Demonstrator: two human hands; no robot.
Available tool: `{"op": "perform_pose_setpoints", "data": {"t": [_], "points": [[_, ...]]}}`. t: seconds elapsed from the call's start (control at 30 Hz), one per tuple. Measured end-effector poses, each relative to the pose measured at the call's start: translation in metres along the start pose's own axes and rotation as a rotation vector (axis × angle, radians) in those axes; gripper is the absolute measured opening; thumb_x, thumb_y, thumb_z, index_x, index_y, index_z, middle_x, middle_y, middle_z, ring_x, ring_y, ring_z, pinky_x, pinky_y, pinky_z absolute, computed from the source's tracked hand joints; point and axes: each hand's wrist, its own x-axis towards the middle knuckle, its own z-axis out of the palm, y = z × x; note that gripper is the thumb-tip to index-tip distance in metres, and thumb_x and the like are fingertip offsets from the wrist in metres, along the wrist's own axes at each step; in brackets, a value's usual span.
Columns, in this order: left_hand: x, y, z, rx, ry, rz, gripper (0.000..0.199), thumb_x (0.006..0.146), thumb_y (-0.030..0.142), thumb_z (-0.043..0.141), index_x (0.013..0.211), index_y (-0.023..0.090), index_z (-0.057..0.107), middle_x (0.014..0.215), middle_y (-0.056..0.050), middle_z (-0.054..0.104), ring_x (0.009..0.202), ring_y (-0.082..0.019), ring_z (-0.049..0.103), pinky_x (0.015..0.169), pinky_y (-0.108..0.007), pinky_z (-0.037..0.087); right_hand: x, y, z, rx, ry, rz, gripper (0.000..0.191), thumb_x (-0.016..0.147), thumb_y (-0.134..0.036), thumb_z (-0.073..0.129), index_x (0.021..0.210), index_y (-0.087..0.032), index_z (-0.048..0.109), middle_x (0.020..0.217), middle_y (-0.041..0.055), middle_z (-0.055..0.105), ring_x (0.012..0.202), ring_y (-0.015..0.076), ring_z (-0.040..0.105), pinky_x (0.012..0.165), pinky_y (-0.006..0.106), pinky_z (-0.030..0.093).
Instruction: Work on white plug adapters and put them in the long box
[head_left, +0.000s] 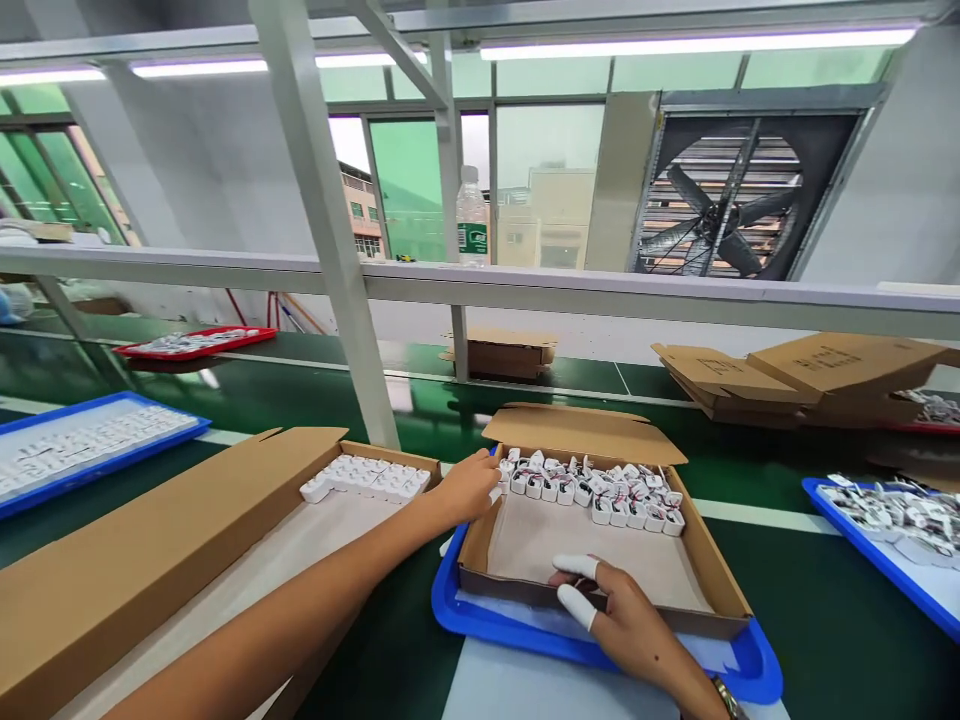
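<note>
A shallow cardboard box sits on a blue tray before me. Rows of small white plastic housings with thin wires fill its far part; brown paper lining shows in front of them. My left hand is closed at the box's far left corner, its fingers partly hidden by the rim. At the front wall my right hand straddles the edge, thumb outside and fingers inside. White finger covers are on its thumb and index finger.
At left lies a long cardboard box holding white parts. Blue trays of parts stand at far left and right. Behind are a red tray, folded cartons and a metal shelf frame with a bottle.
</note>
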Motion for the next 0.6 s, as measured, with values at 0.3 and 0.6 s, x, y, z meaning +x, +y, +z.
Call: {"op": "perform_pose_setpoints", "data": {"t": [0.3, 0.6], "points": [[0.041, 0.016, 0.011, 0.165, -0.085, -0.022, 0.029, 0.098, 0.035, 0.066, 0.118, 0.014, 0.066, 0.124, -0.012, 0.066, 0.11, -0.026, 0.064, 0.097, -0.047, 0.054, -0.004, -0.009, -0.002, -0.085, 0.021, -0.108, 0.033, 0.093, -0.021, 0.06, 0.125, -0.024, 0.071, 0.108, 0.0063, 0.076, 0.098, 0.0227, 0.071, 0.089, 0.034, 0.054], [0.018, 0.042, -0.004, 0.262, -0.206, 0.032, 0.017, 0.084, 0.002, 0.06, 0.09, 0.01, 0.073, 0.104, -0.015, 0.072, 0.11, -0.031, 0.064, 0.097, -0.045, 0.051, -0.004, -0.016, -0.005, -0.149, 0.016, -0.138, 0.024, 0.095, -0.022, 0.059, 0.115, -0.024, 0.072, 0.104, 0.0051, 0.076, 0.094, 0.0221, 0.069, 0.084, 0.03, 0.051]]}}
